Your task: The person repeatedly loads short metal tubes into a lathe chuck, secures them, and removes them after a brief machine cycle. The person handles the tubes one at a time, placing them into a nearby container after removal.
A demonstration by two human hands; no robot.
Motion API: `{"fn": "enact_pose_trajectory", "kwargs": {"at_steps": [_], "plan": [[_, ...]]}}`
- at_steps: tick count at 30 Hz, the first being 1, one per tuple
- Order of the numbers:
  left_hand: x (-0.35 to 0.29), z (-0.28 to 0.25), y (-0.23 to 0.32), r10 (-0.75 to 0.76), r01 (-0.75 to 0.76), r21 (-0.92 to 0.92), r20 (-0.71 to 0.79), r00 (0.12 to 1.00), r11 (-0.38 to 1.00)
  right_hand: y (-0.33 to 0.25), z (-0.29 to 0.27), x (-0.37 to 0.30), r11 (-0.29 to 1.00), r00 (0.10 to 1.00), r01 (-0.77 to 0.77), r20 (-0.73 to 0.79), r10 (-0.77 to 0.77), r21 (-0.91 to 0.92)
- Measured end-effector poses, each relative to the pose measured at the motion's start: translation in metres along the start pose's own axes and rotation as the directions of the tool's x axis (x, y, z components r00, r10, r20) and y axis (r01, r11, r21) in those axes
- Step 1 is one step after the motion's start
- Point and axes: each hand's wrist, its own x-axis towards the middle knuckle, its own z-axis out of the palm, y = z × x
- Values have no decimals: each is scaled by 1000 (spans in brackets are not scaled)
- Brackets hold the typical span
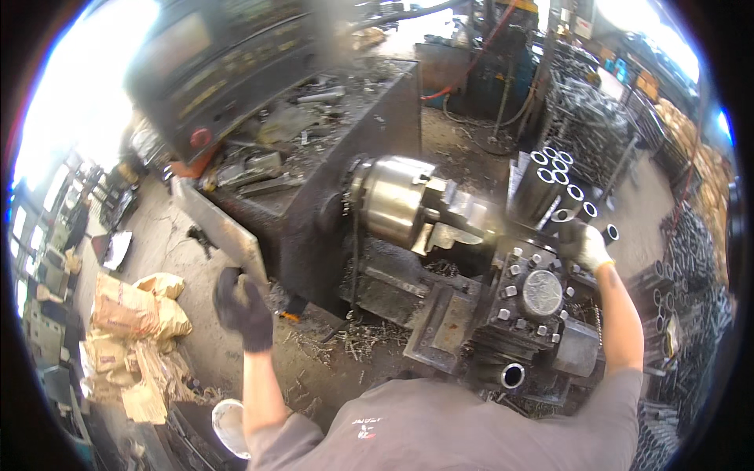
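Note:
My left hand point(243, 308), in a dark glove, is curled beside the lower end of a flat metal plate point(220, 228). Whether anything lies in its fingers is hidden. My right hand point(585, 245), in a whitish glove, is closed at the far side of the lathe's tool post point(518, 294), against the standing steel tubes point(559, 177). What its fingers grip there is blurred. Between my hands sits the lathe chuck point(393, 198), its stepped jaws point(455, 216) pointing toward the tool post. No tube shows in the jaws.
A control panel with a red button point(201, 138) stands at the upper left, beside a scrap-strewn headstock point(338, 149). Paper sacks point(137, 314) lie on the left floor. One tube point(512, 376) rests near my body. Metal chips point(369, 337) litter the floor; stacked tubes point(667, 298) line the right.

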Motion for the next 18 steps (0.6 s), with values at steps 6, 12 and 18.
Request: {"fn": "enact_pose_trajectory", "kwargs": {"at_steps": [6, 12, 18], "plan": [[211, 127, 26, -36, -55, 217, 395, 918, 975, -37, -58, -70, 931, 840, -22, -498, 215, 365], [257, 169, 19, -123, -67, 331, 522, 844, 941, -85, -68, -168, 562, 700, 438, -658, 276, 701], [117, 23, 120, 276, -75, -532, 310, 910, 843, -146, -76, -245, 632, 837, 519, -492, -239, 575]]}}
